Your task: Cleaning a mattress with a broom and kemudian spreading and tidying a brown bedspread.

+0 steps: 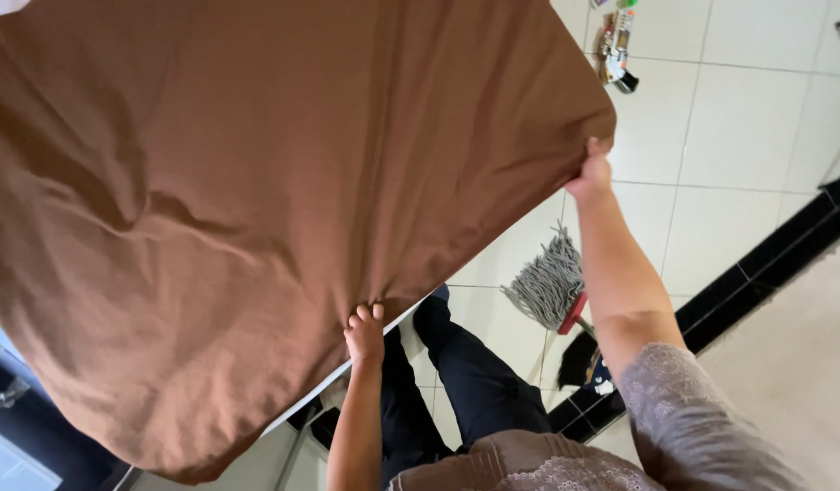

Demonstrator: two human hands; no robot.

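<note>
Two hands clamped on one brown cloth: left hand pinching its lower edge, right hand gripping the far corner. Held up taut above the white tile floor, spread wide between both grips. Plain, softly creased, wrinkles radiating from the left pinch.

A single view, from a camera worn on the person's head. It looks steeply down along the person's own body and both outstretched arms, towards the white tiled floor below. It sits very near: a brown cloth held up close fills most of the picture, the left half above all. No second view shares the scene
</note>
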